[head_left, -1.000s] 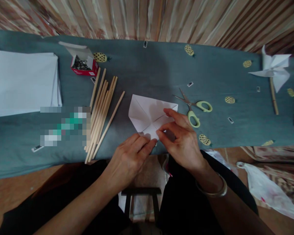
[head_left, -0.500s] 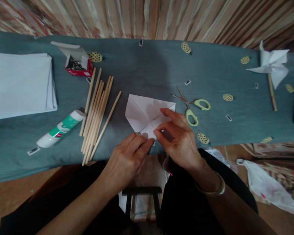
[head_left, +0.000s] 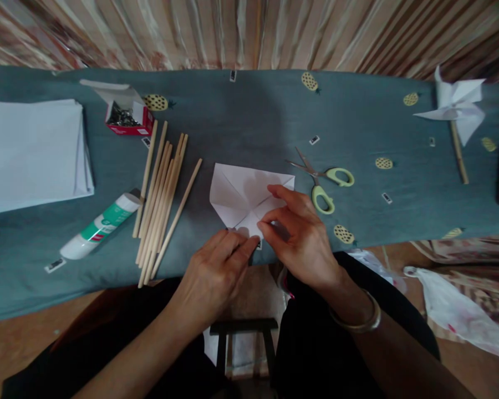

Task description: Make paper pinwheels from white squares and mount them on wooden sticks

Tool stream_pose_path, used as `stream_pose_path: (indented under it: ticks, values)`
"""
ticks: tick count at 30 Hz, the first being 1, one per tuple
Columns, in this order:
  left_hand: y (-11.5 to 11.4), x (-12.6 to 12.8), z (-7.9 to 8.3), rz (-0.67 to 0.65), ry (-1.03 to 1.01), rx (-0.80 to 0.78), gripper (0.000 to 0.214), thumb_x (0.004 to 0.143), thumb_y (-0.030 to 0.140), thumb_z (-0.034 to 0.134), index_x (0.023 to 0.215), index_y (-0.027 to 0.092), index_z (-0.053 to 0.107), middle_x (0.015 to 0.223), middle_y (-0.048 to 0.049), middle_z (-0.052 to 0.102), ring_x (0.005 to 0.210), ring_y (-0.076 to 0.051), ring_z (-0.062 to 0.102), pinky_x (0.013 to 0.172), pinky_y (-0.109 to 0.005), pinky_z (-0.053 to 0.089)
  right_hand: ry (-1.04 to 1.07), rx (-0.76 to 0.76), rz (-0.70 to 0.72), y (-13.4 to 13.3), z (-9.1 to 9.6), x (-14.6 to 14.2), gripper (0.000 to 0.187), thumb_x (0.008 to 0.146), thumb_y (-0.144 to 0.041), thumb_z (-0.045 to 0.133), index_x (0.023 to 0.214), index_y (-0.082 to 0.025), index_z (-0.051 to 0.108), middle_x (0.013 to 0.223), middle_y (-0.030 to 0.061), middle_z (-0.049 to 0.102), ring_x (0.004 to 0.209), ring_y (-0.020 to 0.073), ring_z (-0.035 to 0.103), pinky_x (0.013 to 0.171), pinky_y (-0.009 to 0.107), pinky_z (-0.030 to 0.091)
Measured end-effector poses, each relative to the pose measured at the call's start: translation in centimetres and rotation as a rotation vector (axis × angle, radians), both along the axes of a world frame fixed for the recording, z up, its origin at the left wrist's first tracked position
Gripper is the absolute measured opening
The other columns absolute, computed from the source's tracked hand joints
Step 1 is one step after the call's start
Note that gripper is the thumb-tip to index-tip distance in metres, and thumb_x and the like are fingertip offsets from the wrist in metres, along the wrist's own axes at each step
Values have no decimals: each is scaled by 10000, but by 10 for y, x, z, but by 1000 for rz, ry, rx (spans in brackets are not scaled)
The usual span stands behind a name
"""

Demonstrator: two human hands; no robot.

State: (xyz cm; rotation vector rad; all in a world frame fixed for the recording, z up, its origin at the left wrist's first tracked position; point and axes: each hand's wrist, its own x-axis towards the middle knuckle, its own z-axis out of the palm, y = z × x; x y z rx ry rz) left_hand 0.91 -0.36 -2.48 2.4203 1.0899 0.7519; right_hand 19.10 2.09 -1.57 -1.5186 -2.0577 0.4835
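A creased white paper square (head_left: 243,194) lies on the teal cloth-covered table (head_left: 249,116) in front of me. My left hand (head_left: 216,271) rests at the paper's near corner, fingertips pressed down on it. My right hand (head_left: 301,235) pinches the right near part of the paper between thumb and fingers, folding a flap inward. The near corner of the paper is hidden under both hands.
Several wooden sticks (head_left: 162,194) lie left of the paper, with a glue tube (head_left: 100,227), a red box of pins (head_left: 127,116) and a stack of white paper (head_left: 31,152). Green-handled scissors (head_left: 324,183) lie to the right. A finished paper pinwheel (head_left: 457,111) lies far right.
The view has shifted slightly; both hands stay on the paper's near corner, with the fingers edging a little closer together.
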Motion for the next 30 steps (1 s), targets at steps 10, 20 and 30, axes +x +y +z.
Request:
stream_pose_path:
  ticks: [10,20,30]
  values:
    - [-1,0,-2,-4,-4,-15,272,894,73,526,1155,30,588,883,-105,613,827,-194,588,707,-344,577,10,97,49,0,-8,0,127,908,-204,516,893,-291,608,1312,2,534,1215,199,496,1048,429,467]
    - [-1,1,0,9,0,7,266,889,73,534,1143,22,592,870,-102,616,805,-193,594,684,-328,576,-31,118,79,1,-7,-1,142,917,-185,502,907,-252,626,1318,60,541,1195,226,510,1031,440,483]
    - [-1,1,-2,16,-2,26,268,895,68,525,1153,19,580,877,-107,620,816,-190,597,687,-323,580,-44,107,79,1,-5,-2,148,917,-194,503,909,-280,624,1321,33,536,1203,216,508,1040,428,479]
